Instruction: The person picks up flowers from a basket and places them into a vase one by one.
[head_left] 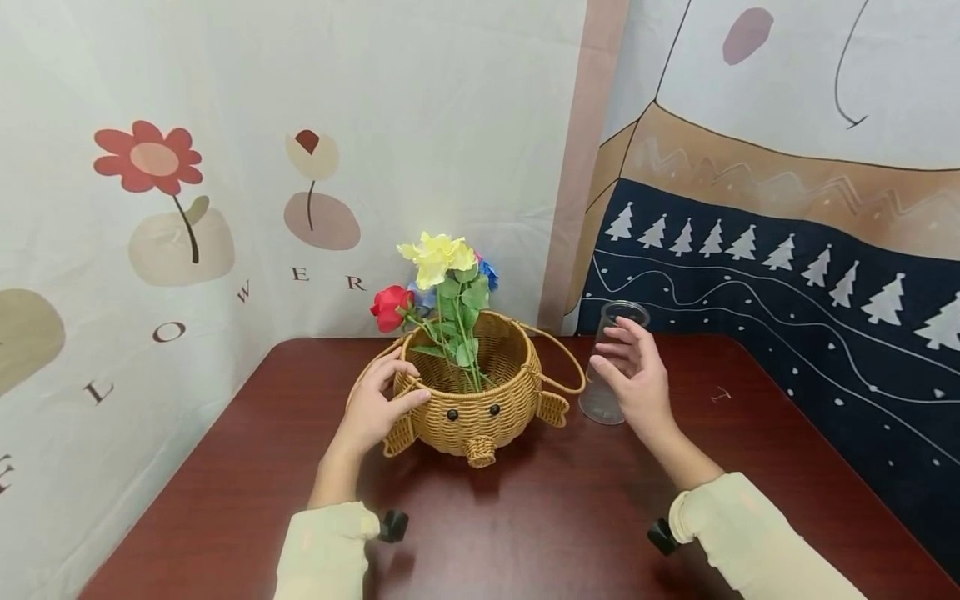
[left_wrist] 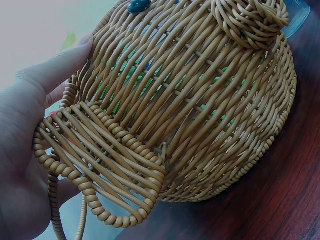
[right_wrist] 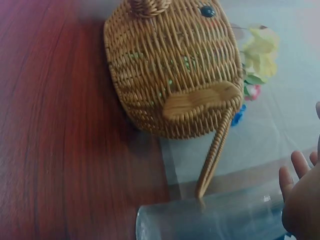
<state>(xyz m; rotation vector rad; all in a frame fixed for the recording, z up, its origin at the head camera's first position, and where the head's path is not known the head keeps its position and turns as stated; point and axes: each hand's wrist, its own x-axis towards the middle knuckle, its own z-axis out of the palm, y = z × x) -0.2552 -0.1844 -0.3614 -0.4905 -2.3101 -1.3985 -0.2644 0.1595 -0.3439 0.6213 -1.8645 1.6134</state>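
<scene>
A wicker basket (head_left: 480, 417) shaped like an animal's head, with button eyes, a snout and ears, stands on the table. Artificial flowers lean in it: a yellow bloom (head_left: 435, 258), a red rose (head_left: 392, 307) and some blue petals (head_left: 487, 272). My left hand (head_left: 378, 400) grips the basket's left rim, its thumb (left_wrist: 60, 65) lying along the edge above the woven ear (left_wrist: 100, 165). At the right stands a clear cylindrical vase (head_left: 597, 392). Beside its upper part is my right hand (head_left: 637, 375), fingers spread and loosely bent, holding nothing.
The basket's handle (head_left: 573, 367) droops out on the right, towards the vase. A dark red wooden table (head_left: 487, 533) carries everything. Behind it hang printed cloths, one with flowers (head_left: 153, 158), another with white trees (head_left: 742, 243).
</scene>
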